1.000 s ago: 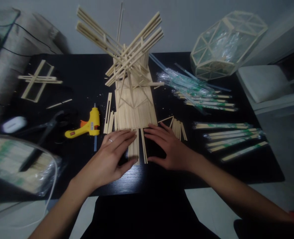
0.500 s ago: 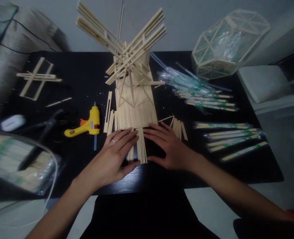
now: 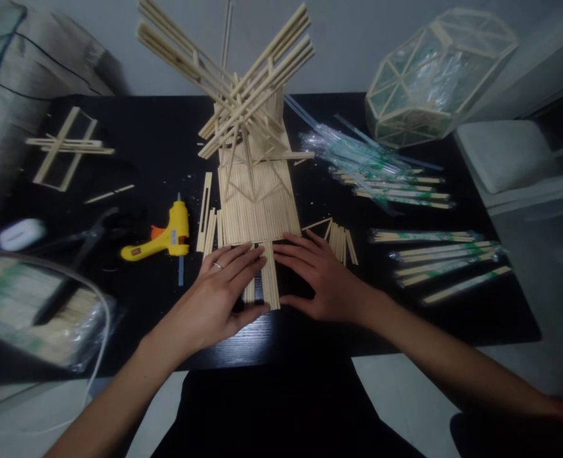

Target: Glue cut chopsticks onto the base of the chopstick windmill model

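Observation:
A windmill model built of wooden chopsticks (image 3: 259,219) stands at the table's middle, its crossed sails (image 3: 243,105) rising at the back. Against its front edge lies a narrow strip of chopsticks (image 3: 270,280). My left hand (image 3: 221,289), with a ring on one finger, lies flat over sticks left of the strip; its thumb reaches toward the strip's near end. From the other side, my right hand (image 3: 324,280) rests with fingers spread, its fingertips at the strip and the platform's front edge. Part of the sticks is hidden beneath the left hand.
A yellow glue gun (image 3: 173,235) lies left of the model. Cut sticks (image 3: 341,243) and bagged chopsticks (image 3: 453,254) lie to the right. At back right is a stick-framed polyhedron (image 3: 405,95). A crossed stick frame (image 3: 66,149) and a chopstick package (image 3: 28,312) sit left.
The view has shifted slightly, moving the whole scene a little up and left. Both hands keep nearly the same pose around the strip.

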`<state>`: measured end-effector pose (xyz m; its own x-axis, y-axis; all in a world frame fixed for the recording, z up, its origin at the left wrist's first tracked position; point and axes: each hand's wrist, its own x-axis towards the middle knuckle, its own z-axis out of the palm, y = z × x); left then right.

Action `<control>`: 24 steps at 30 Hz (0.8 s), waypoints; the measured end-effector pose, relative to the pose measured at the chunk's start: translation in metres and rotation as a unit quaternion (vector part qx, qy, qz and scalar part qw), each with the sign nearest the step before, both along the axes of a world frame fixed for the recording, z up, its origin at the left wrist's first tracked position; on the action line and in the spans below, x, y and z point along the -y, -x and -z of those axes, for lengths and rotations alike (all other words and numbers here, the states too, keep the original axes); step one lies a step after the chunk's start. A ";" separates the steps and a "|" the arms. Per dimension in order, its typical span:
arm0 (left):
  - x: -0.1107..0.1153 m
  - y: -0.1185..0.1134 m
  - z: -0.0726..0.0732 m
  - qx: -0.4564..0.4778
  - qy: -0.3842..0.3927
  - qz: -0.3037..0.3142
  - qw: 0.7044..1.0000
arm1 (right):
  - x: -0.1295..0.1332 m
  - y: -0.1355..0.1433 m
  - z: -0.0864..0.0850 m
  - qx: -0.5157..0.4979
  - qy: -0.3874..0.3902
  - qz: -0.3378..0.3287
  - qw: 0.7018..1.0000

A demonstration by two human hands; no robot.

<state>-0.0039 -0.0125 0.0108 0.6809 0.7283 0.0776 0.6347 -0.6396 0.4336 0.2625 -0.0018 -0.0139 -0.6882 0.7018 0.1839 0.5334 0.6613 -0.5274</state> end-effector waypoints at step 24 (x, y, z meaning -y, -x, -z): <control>0.010 -0.015 0.007 0.026 -0.038 -0.056 0.997 | 0.001 0.003 -0.001 -0.014 0.016 0.010 1.000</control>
